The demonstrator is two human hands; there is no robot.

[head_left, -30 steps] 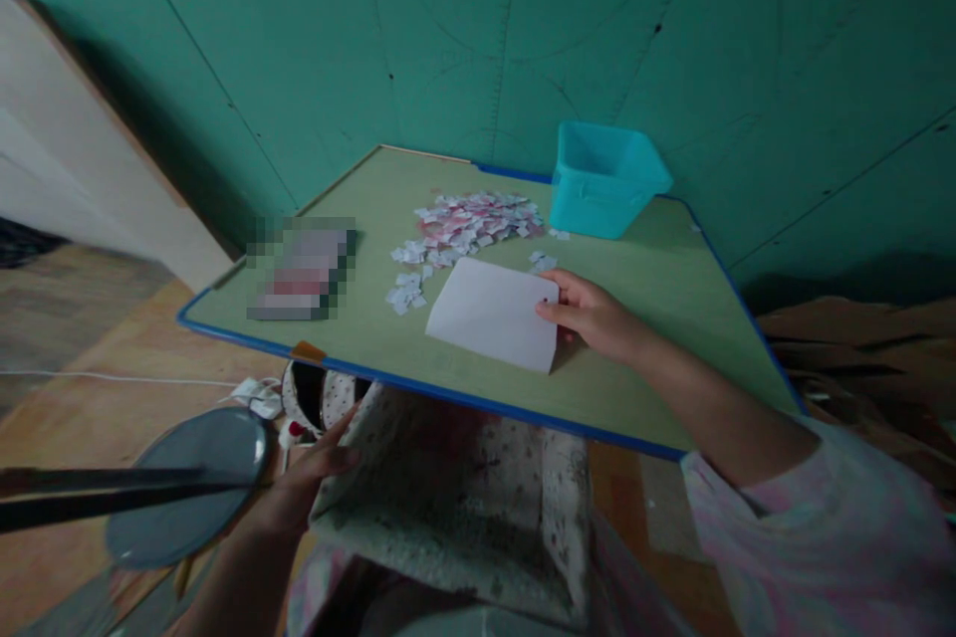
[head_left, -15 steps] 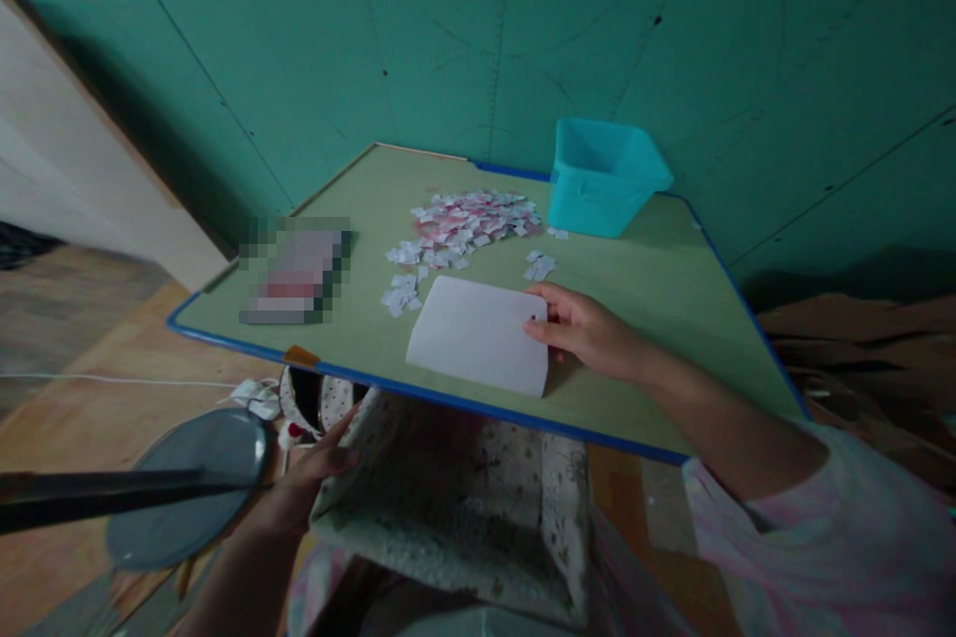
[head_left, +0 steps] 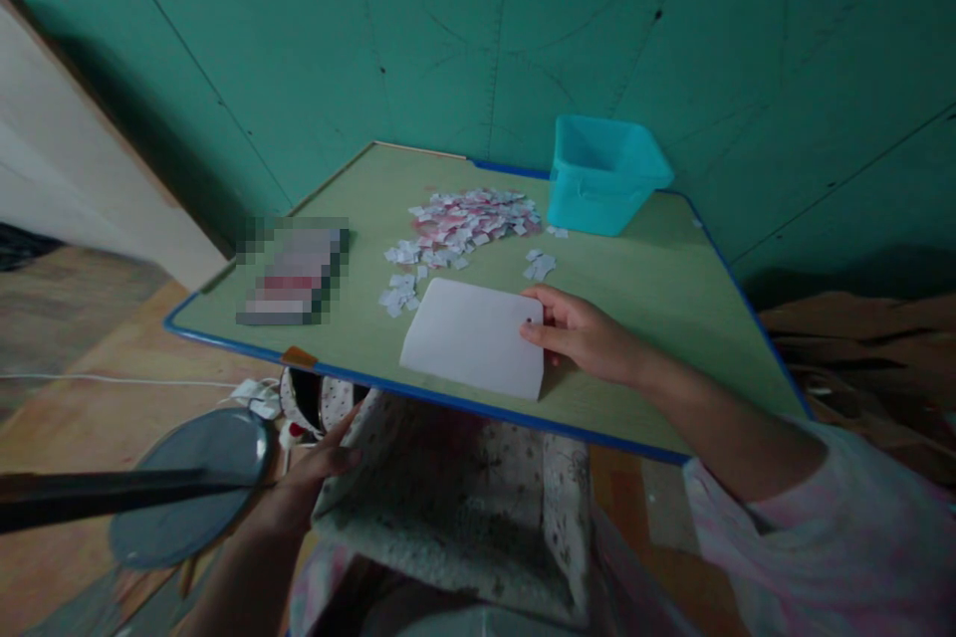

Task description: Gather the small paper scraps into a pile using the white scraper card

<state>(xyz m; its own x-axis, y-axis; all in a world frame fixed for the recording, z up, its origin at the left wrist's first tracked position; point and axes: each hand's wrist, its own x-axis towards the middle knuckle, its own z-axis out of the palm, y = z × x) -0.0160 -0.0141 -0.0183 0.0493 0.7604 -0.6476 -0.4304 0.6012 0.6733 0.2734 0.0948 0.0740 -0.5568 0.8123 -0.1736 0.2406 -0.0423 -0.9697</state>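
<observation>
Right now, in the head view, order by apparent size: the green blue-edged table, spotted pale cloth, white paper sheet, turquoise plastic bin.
1. Green table
2. Spotted cloth, enlarged by nearness
3. White sheet and turquoise bin: too alike to rank

At 9 o'clock, pixelation masks a flat rectangular object (head_left: 291, 277) beyond recognition. Near 4 o'clock, fingertips of the right hand (head_left: 579, 330) disappear beneath white paper (head_left: 474, 333). Between 7 and 8, a speckled fabric bin (head_left: 566, 508) hides fingertips of the left hand (head_left: 318, 473); its grip is unclear. Picture edges crop a pale board (head_left: 82, 139), past 9, and a sleeve (head_left: 814, 518), 4 o'clock.
</observation>
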